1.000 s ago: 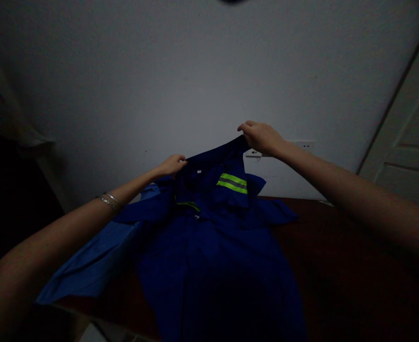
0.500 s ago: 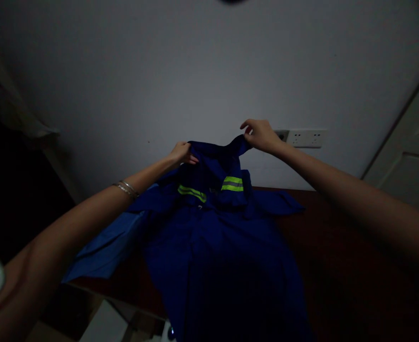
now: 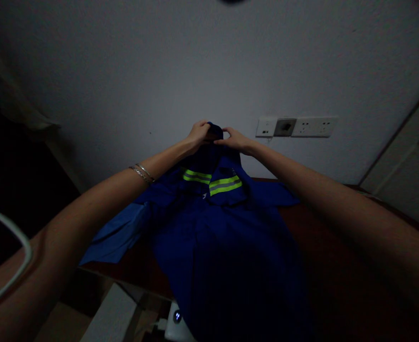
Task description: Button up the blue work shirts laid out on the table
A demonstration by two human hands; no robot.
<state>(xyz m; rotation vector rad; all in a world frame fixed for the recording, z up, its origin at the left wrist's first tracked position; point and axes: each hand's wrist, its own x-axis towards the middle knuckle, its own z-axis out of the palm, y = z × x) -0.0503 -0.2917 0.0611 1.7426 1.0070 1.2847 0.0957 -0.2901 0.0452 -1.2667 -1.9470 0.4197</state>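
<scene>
A dark blue work coverall [image 3: 227, 228] with yellow-and-grey reflective strips on its chest lies spread on the dark red-brown table [image 3: 337, 256]. Its collar is raised and bunched between my two hands. My left hand [image 3: 198, 135], with bracelets on the wrist, is closed on the left side of the collar. Thumb and fingers of my right hand [image 3: 235, 141] pinch the collar's right side close by. A small light-coloured zip pull [image 3: 204, 195] shows at the chest. The lower part of the garment fades into shadow.
A lighter blue cloth [image 3: 118, 235] lies at the table's left edge, partly under the coverall. Wall sockets [image 3: 312, 127] sit behind on the right. Below the front edge is a white device [image 3: 177, 325] with a lit round spot. A white cable [image 3: 20, 232] loops at left.
My hands have come together, bringing the collar from stretched wide to folded and bunched. The chest strips are now closer to each other. The view has shifted slightly.
</scene>
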